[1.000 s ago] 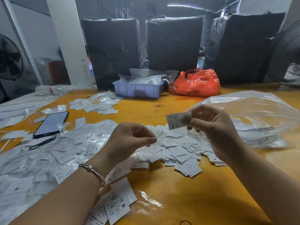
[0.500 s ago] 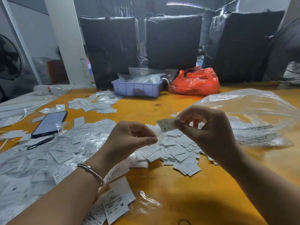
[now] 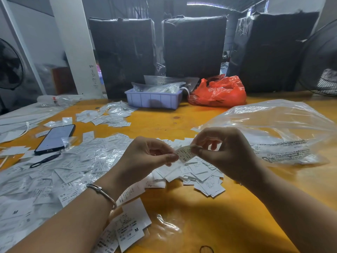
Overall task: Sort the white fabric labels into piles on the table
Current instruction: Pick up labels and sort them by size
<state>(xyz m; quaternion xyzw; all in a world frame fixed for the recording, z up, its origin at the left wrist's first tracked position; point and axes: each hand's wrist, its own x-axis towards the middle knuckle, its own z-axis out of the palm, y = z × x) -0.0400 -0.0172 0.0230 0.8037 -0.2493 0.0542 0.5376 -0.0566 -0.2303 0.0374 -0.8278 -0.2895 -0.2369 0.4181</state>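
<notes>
Both hands meet above the middle of the orange table (image 3: 209,220). Between them hangs one small white fabric label (image 3: 184,155) printed "XS". My right hand (image 3: 224,152) pinches its right edge between thumb and fingertips. My left hand (image 3: 145,157) pinches its left edge with thumb and forefinger, the other fingers curled. Under the hands lies a loose pile of white labels (image 3: 200,178). A wide spread of labels in clear sleeves (image 3: 60,172) covers the left of the table. A smaller stack marked "M" (image 3: 129,227) lies near the front edge.
A black phone (image 3: 54,138) and a black loop tool (image 3: 44,160) lie at the left. A large clear plastic bag (image 3: 277,132) sits at the right. Behind are a lilac tray (image 3: 153,100), a red bag (image 3: 218,92), another label pile (image 3: 105,116) and black wrapped bundles (image 3: 193,48).
My right hand brought the label down and leftward toward my left hand, which now pinches its other edge. Before, the left hand held nothing.
</notes>
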